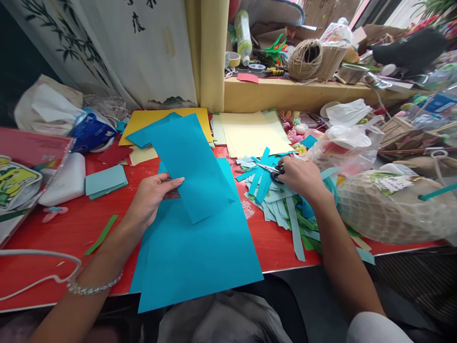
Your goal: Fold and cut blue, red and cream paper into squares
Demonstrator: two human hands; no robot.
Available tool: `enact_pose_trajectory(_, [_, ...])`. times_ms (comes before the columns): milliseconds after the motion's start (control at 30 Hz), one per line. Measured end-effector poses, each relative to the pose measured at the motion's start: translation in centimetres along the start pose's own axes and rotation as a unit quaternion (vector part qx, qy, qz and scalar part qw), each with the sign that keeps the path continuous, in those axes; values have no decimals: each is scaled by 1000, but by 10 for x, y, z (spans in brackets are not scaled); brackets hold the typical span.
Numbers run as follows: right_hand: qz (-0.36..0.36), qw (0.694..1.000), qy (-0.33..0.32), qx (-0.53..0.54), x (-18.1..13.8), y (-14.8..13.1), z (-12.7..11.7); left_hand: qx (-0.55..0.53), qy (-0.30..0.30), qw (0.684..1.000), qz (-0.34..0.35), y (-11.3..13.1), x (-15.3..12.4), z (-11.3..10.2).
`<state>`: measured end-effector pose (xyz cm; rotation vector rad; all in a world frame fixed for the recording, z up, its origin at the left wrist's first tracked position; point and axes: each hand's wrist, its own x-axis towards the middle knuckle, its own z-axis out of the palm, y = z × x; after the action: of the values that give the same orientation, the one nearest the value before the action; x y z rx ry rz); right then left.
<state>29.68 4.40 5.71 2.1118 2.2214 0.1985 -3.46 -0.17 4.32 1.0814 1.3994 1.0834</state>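
Observation:
My left hand (pixel 153 197) pinches a blue paper piece (pixel 194 169) by its left edge, thumb on top. Below it, large blue sheets (pixel 200 257) lie on the red table and stick out past its front edge. My right hand (pixel 300 176) is closed on scissors (pixel 274 170) with dark handles, their blades pointing left. The scissors are over a heap of cut paper strips (pixel 282 207) in blue, pale teal and green. Another folded or cut blue piece (pixel 146 136) lies behind the held one, on a yellow sheet (pixel 132 125).
Cream paper sheets (pixel 253 136) lie at the back. Pale teal cards (pixel 106 181) and a green strip (pixel 102 234) are at left, near a white cable (pixel 67 257). A netted bundle (pixel 389 209) and plastic bags (pixel 350 143) crowd the right. A cluttered ledge (pixel 271 93) runs behind.

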Motion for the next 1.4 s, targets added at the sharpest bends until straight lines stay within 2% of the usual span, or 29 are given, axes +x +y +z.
enact_pose_trajectory(167, [41, 988, 140, 55, -9, 4, -12, -8, 19, 1000, 9, 6, -2, -2])
enact_pose_trajectory(267, [53, 962, 237, 123, -15, 1, -20, -15, 35, 999, 5, 10, -3, -3])
enact_pose_trajectory(333, [36, 935, 266, 231, -19, -3, -25, -24, 41, 999, 6, 12, -3, -4])
enact_pose_trajectory(400, [-4, 893, 230, 387, -22, -8, -30, -39, 48, 998, 14, 13, -2, -5])
enact_pose_trajectory(467, [-40, 833, 158, 529, -25, -12, -34, -53, 58, 997, 24, 14, -1, -7])
enact_pose_trajectory(533, [-60, 782, 101, 613, -26, -17, -35, -65, 64, 995, 28, 15, -1, -10])
enact_pose_trajectory(633, [-93, 748, 41, 656, -28, -25, -34, -77, 76, 994, 28, 17, -2, -13])
enact_pose_trajectory(767, [-170, 716, -85, 672, -32, -38, -27, -95, 91, 990, 49, 21, -4, -15])
enact_pose_trajectory(867, [-207, 711, -190, 644, -35, -46, -23, -108, 103, 986, 69, 22, -5, -16])
enact_pose_trajectory(1000, [-208, 743, -278, 573, -37, -53, -17, -109, 127, 981, 98, 21, -3, -22])
enact_pose_trajectory(1100, [-204, 752, -293, 554, -38, -58, -14, -110, 134, 979, 111, 21, -2, -24])
enact_pose_trajectory(1400, [-193, 725, -295, 592, -47, -72, -13, -86, 114, 981, 130, 25, -10, -16])
